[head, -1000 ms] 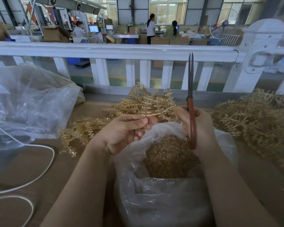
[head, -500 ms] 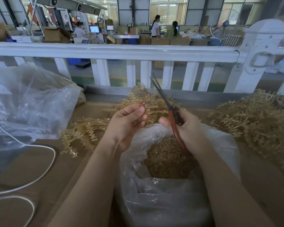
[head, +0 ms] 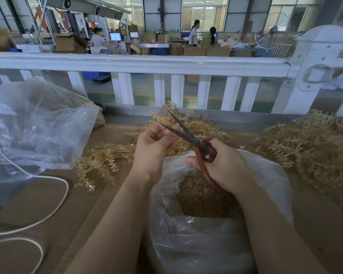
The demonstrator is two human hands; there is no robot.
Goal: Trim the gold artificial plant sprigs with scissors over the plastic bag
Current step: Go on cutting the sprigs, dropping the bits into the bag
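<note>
In the head view the right hand (head: 224, 165) curls round the red handles of the scissors (head: 188, 135), whose dark blades stand parted and point toward ten o'clock, while the left hand (head: 152, 149) pinches a gold sprig (head: 186, 117) at its fingertips, just beyond the far rim of the plastic bag (head: 265, 175) that holds earlier trimmings. To cut well, I judge the sprig should sit deep between the blades and nearer six o'clock, over the bag's mouth, fingertips kept off the edges. More sprigs lie heaped on the bench (head: 48, 204) at three o'clock (head: 309, 147).

Scissors (head: 188, 135): dark matt metal blades. Plastic bag (head: 196, 244): clear, crinkled, glossy. Sprigs (head: 105, 161): gold plastic.
</note>
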